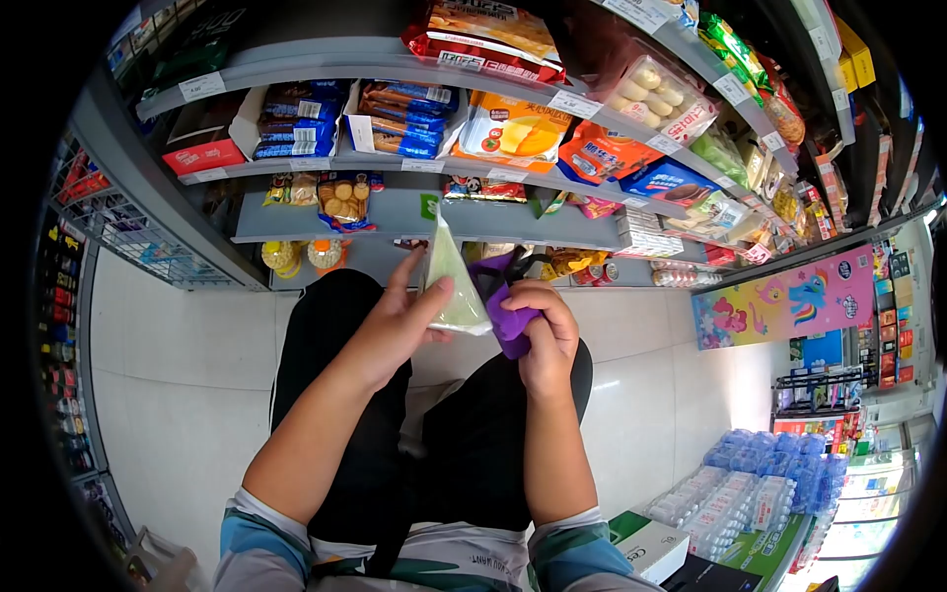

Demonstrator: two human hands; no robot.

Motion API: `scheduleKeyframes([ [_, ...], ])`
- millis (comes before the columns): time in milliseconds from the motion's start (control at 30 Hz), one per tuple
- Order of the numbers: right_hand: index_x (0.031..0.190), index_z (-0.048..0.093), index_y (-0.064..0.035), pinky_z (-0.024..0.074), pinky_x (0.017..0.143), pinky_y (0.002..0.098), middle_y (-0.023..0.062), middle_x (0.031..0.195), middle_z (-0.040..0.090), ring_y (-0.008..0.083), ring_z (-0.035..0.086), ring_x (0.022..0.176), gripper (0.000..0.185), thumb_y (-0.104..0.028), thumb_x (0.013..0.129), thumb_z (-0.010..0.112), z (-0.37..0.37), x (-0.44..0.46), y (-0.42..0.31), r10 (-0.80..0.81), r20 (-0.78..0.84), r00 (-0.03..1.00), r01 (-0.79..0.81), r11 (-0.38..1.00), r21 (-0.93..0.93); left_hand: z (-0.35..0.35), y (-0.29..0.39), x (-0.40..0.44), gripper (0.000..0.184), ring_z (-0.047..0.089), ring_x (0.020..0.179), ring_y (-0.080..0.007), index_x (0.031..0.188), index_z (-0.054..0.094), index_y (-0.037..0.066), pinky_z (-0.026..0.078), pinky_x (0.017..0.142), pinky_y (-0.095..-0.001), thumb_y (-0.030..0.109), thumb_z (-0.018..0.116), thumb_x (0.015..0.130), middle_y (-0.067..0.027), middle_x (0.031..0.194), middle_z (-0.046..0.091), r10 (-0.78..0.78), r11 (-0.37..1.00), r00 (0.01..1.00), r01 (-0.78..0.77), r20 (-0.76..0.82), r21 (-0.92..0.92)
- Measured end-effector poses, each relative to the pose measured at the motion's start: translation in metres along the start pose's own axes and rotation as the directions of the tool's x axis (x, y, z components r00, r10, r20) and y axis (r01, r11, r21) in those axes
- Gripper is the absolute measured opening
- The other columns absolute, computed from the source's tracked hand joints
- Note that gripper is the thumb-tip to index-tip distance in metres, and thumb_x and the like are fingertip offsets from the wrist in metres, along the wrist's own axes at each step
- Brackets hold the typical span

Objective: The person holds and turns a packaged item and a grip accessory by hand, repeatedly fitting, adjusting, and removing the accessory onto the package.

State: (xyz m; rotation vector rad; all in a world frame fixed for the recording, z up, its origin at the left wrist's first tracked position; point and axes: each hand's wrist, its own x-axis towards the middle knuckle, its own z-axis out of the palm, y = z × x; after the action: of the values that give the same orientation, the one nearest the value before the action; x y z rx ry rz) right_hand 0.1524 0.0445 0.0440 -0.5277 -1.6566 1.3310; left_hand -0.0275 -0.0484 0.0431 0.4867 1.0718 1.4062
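In my left hand (402, 314) is a pale green, triangular wedge-shaped package (456, 286) in clear wrap, its point upward. The thumb lies across its near face. My right hand (545, 324) is closed on a purple cloth-like item (511, 333) just to the right of the wedge. A dark strap-like piece (521, 264) shows at the top of the purple item. I cannot tell whether the wedge and the purple item touch. Both hands are above my bent knees, in front of the lower shelves.
A grey shelf (385, 219) holds a bag of round biscuits (344, 200). Higher up are blue snack packs (402, 118) and an orange box (513, 128). Several shrink-wrapped water bottles (735, 503) stand at right beside a white box (653, 553). A wire rack (123, 232) is at left.
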Motion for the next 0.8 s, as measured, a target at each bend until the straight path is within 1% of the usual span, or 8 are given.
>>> scheduleKeyframes([
  [67,0.099,0.067,0.0018,0.0444,0.094,0.0299,0.0109,0.109,0.061,0.02,0.057,0.101,0.034,0.008,0.079,0.04,-0.003,-0.002,0.007,0.056,-0.065,0.996,-0.053,0.998,0.036,-0.002,0.002,0.002,0.055,0.062,0.115,-0.0201,0.148,0.04,0.01,0.055,0.092,-0.0362,0.034,0.06,0.103,-0.0095,0.127,0.061,0.007,0.995,1.0,-0.01,-0.027,-0.094],
  [233,0.111,0.061,0.0009,0.0437,0.096,0.0296,0.0091,0.112,0.061,0.0178,0.056,0.105,0.033,0.007,0.086,0.041,0.002,-0.002,0.006,0.268,-0.259,0.928,-0.216,0.953,0.214,-0.01,0.01,0.006,0.047,0.06,0.121,-0.0242,0.14,0.046,0.009,0.05,0.106,-0.0438,0.031,0.062,0.102,-0.0117,0.133,0.06,0.012,0.935,1.0,-0.004,0.021,-0.356],
  [333,0.121,0.056,-0.0006,0.0429,0.1,0.0316,0.0104,0.118,0.058,0.0191,0.056,0.111,0.031,0.005,0.091,0.048,0.013,-0.002,0.006,0.204,-0.308,0.929,-0.184,0.978,0.092,-0.003,0.015,0.002,0.044,0.059,0.124,-0.0232,0.139,0.048,0.009,0.048,0.107,-0.0412,0.028,0.063,0.102,-0.0105,0.133,0.06,0.029,0.922,0.999,-0.032,-0.015,-0.387],
  [400,0.122,0.055,-0.0023,0.0418,0.104,0.035,0.0128,0.124,0.055,0.023,0.054,0.117,0.031,0.004,0.091,0.056,0.021,-0.005,0.006,-0.073,-0.2,0.977,0.048,0.991,-0.129,-0.002,0.015,0.001,0.042,0.058,0.125,-0.0216,0.138,0.049,0.01,0.046,0.107,-0.039,0.026,0.063,0.101,-0.0088,0.133,0.06,0.013,0.929,1.0,-0.021,-0.025,-0.37],
  [500,0.12,0.057,-0.0025,0.042,0.104,0.0394,0.0176,0.125,0.055,0.0323,0.055,0.117,0.037,0.005,0.085,0.062,0.03,-0.006,0.005,-0.223,-0.041,0.974,0.195,0.916,-0.352,-0.008,0.006,0.006,0.042,0.058,0.124,-0.0189,0.138,0.05,0.011,0.046,0.106,-0.0374,0.027,0.062,0.102,-0.007,0.133,0.061,0.043,0.925,0.999,-0.036,0.009,-0.378],
  [667,0.117,0.061,-0.0039,0.0466,0.097,0.0388,0.0173,0.12,0.058,0.0342,0.059,0.11,0.038,0.005,0.08,0.065,0.033,-0.006,0.004,-0.233,0.147,0.961,0.274,0.875,-0.4,-0.011,0.016,0.004,0.04,0.06,0.118,-0.014,0.133,0.054,0.012,0.047,0.101,-0.0339,0.03,0.067,0.099,-0.0018,0.127,0.064,0.048,0.894,0.996,-0.009,0.077,-0.447],
  [767,0.119,0.059,-0.004,0.0468,0.097,0.037,0.0143,0.118,0.06,0.0294,0.059,0.11,0.036,0.004,0.084,0.063,0.033,-0.006,0.011,-0.2,0.11,0.974,0.228,0.869,-0.438,-0.009,0.021,0.0,0.04,0.059,0.121,-0.0151,0.134,0.056,0.011,0.044,0.105,-0.034,0.027,0.067,0.099,-0.0032,0.129,0.064,0.031,0.889,0.995,0.015,0.093,-0.457],
  [800,0.122,0.057,-0.0042,0.0468,0.097,0.0354,0.0127,0.118,0.061,0.026,0.059,0.111,0.035,0.003,0.088,0.06,0.031,-0.008,0.02,-0.066,-0.048,0.997,0.046,0.938,-0.343,-0.009,0.022,-0.002,0.04,0.058,0.123,-0.016,0.134,0.056,0.01,0.043,0.107,-0.0344,0.025,0.067,0.098,-0.0045,0.13,0.064,0.033,0.89,0.996,0.01,0.085,-0.456],
])
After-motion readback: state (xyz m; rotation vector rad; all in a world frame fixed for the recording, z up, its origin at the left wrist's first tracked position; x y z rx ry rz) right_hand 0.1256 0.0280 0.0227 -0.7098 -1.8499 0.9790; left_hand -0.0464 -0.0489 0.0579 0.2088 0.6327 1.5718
